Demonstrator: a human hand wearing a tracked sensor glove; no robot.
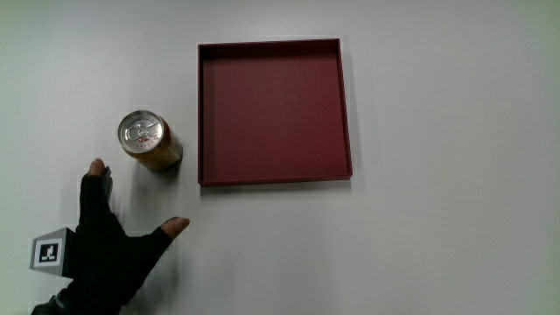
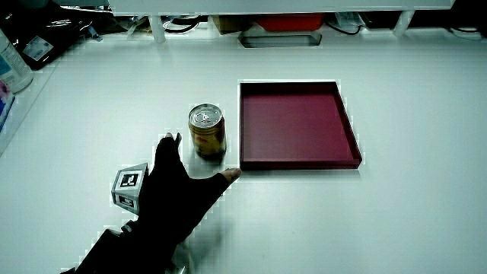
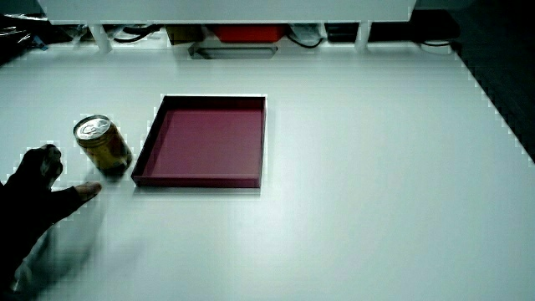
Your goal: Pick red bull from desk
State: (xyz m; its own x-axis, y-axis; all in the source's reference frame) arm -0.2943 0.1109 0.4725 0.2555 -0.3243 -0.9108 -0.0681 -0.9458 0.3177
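A gold Red Bull can [image 1: 147,140] with a silver top stands upright on the white table, beside the dark red tray [image 1: 332,166]; it shows in both side views [image 2: 206,130] [image 3: 102,145]. The hand [image 1: 112,234] in its black glove lies nearer to the person than the can, with thumb and forefinger spread wide and nothing held. Its fingertips [image 1: 97,166] are a short way from the can and do not touch it. A patterned cube [image 1: 52,252] sits on the back of the hand. The hand also appears in both side views [image 2: 176,190] [image 3: 38,194].
The shallow square red tray [image 2: 298,160] [image 3: 199,179] holds nothing. In both side views a low partition with cables and boxes [image 2: 281,30] runs along the table's edge farthest from the person. A bottle [image 2: 11,61] stands near the table's edge in a side view.
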